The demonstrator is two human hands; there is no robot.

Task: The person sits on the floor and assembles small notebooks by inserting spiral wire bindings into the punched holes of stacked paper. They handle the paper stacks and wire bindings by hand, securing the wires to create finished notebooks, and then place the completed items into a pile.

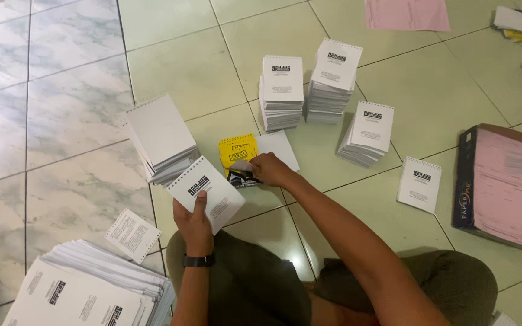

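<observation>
Head view: left hand (pixel 193 224) gripping notepad's (pixel 208 192) edge.

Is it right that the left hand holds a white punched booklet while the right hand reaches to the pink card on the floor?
Not quite. In the head view, the right hand reaches to a yellow card, not pink. The left hand does hold the white punched booklet.

You see even, moderately bright indoor light from overhead. Glare spots mark the glossy floor tiles (pixel 212 66). Shadows stay soft. Slight blur and wide-angle bending appear toward the edges.
</observation>
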